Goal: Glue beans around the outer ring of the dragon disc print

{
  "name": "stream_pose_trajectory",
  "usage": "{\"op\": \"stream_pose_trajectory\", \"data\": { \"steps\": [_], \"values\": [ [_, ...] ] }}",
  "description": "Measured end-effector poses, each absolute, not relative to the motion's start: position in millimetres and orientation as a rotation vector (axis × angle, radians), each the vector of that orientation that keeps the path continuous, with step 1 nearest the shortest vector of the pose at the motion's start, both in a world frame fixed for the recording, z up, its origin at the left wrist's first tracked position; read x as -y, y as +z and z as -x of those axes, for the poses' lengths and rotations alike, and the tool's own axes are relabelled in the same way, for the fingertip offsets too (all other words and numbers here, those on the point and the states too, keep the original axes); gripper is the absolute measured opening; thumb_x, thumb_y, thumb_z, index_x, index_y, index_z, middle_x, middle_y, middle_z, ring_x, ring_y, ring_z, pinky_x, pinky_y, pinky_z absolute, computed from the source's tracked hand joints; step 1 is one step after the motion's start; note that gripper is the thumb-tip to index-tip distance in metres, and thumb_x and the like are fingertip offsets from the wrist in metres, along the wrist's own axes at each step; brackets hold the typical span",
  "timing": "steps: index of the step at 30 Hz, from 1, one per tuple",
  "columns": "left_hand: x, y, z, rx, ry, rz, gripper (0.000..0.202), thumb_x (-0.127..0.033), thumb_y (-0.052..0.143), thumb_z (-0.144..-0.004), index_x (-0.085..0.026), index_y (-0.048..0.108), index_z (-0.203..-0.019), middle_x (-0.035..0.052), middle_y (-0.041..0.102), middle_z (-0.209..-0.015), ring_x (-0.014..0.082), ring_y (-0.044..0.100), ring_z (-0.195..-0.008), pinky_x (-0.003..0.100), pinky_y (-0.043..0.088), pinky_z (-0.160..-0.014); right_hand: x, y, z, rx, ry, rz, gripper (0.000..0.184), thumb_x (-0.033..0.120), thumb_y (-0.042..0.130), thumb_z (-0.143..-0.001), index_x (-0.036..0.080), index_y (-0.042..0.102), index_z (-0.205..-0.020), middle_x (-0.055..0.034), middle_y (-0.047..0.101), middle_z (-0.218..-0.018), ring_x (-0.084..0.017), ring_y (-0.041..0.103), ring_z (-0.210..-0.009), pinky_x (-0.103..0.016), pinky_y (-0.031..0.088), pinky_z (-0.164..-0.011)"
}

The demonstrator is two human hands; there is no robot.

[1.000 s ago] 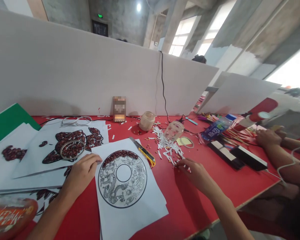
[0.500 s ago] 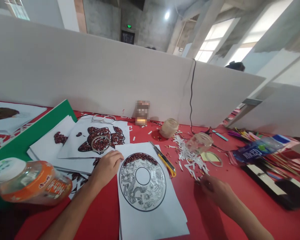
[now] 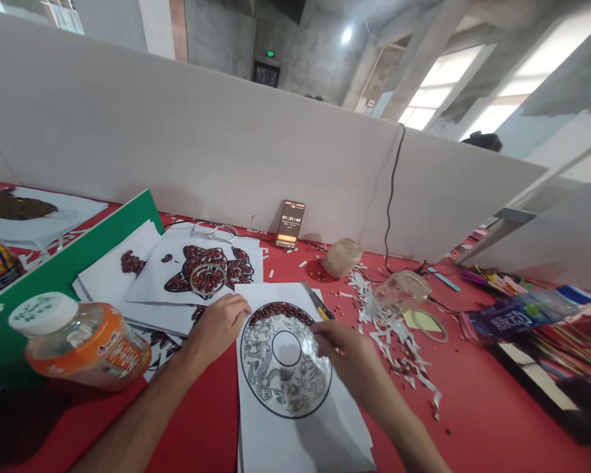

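Both hands (image 3: pixel 221 328) (image 3: pixel 347 361) at dwg (image 3: pixel 287 349); red tbl (image 3: pixel 473 407), wht partition (image 3: pixel 201 144) behind.

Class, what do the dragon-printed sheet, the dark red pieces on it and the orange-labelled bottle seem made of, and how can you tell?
White sheet with a round dragon drawing: matte paper, thin and flat, though shiny in patches.
Dark red oval pieces: probably dried beans, glossy and rounded.
Clear orange-labelled bottle: shiny plastic or glass, see-through with highlights.
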State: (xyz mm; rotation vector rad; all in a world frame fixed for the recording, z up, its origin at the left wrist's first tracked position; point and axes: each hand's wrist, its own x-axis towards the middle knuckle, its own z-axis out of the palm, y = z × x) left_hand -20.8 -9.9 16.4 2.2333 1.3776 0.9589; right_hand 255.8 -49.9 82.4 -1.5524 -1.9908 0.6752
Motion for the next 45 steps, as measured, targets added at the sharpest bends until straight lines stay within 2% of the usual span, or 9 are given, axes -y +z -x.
{"op": "stream_pose_trajectory", "data": {
  "steps": [4,8,14,20,24,30,35,45],
  "values": [
    [9.5,18.7,20.7,-1.377,0.962,-2.233,0.027,-0.003,0.044,-0.091,-0.019,0.065,-0.086,0.0031,0.069,-0.091,0.0193,0.062,-0.09,0.032,0.049,-0.084,35.3,67.3,-197.4,2.179,0.712,1.322,0.015,0.014,0.054,-0.091,0.021,0.068,-0.088,-0.0011,0.071,-0.081,-0.015,0.066,-0.071,-0.025,0.049,-0.068],
    [9.0,20.0,20.4,-1.374,0.967,-2.227,0.027,-0.003,0.044,-0.092,-0.02,0.065,-0.087,0.0034,0.069,-0.091,0.0194,0.062,-0.091,0.031,0.048,-0.085,22.1,60.1,-173.2,2.329,0.576,1.322,0.016,0.007,0.058,-0.09,0.02,0.068,-0.086,-0.0024,0.071,-0.09,-0.017,0.066,-0.084,-0.026,0.045,-0.074],
    [8.8,19.7,20.2,-1.373,0.966,-2.223,0.026,-0.003,0.045,-0.09,-0.02,0.064,-0.085,0.0033,0.068,-0.089,0.0195,0.062,-0.09,0.031,0.048,-0.082,16.6,56.7,-163.7,2.446,0.458,1.381,0.012,0.011,0.065,-0.09,0.021,0.069,-0.087,-0.0009,0.072,-0.09,-0.018,0.066,-0.088,-0.026,0.041,-0.076],
    [8.6,19.5,20.6,-1.367,0.973,-2.243,0.027,-0.002,0.044,-0.089,-0.02,0.065,-0.086,0.0036,0.069,-0.09,0.0197,0.062,-0.089,0.032,0.048,-0.082,15.2,50.3,-166.0,2.354,0.474,1.35,0.014,0.009,0.064,-0.092,0.022,0.07,-0.091,-0.0008,0.072,-0.095,-0.018,0.066,-0.091,-0.027,0.042,-0.081],
    [8.6,19.9,20.5,-1.364,0.98,-2.24,0.028,-0.001,0.044,-0.089,-0.019,0.064,-0.087,0.0034,0.069,-0.09,0.0194,0.062,-0.09,0.031,0.048,-0.083,23.9,49.0,-175.1,2.368,0.381,1.277,0.018,0.01,0.059,-0.095,0.022,0.069,-0.102,-0.0026,0.071,-0.103,-0.018,0.063,-0.096,-0.029,0.043,-0.084],
    [8.6,19.1,20.4,-1.363,0.972,-2.247,0.026,-0.002,0.046,-0.09,-0.019,0.064,-0.087,0.0029,0.069,-0.091,0.0195,0.061,-0.091,0.031,0.048,-0.084,42.4,42.9,-178.2,2.611,-0.021,1.24,0.037,0.012,0.057,-0.096,0.026,0.061,-0.13,-0.007,0.066,-0.12,-0.025,0.057,-0.106,-0.038,0.04,-0.087],
    [8.1,18.6,20.1,-1.374,0.967,-2.251,0.026,-0.002,0.045,-0.091,-0.02,0.064,-0.086,0.0031,0.069,-0.092,0.0194,0.062,-0.091,0.031,0.047,-0.084,47.8,39.2,-172.4,2.685,-0.165,1.246,0.029,0.017,0.057,-0.096,0.022,0.064,-0.124,-0.0089,0.063,-0.124,-0.027,0.054,-0.107,-0.041,0.041,-0.085],
    [9.0,20.2,19.6,-1.378,0.953,-2.24,0.027,-0.003,0.044,-0.09,-0.019,0.065,-0.086,0.004,0.069,-0.092,0.0204,0.062,-0.091,0.033,0.048,-0.085,52.2,44.6,-170.4,2.777,-0.124,1.269,0.037,0.013,0.053,-0.094,0.019,0.061,-0.13,-0.0112,0.058,-0.134,-0.028,0.051,-0.115,-0.042,0.044,-0.091]
  ]
}}
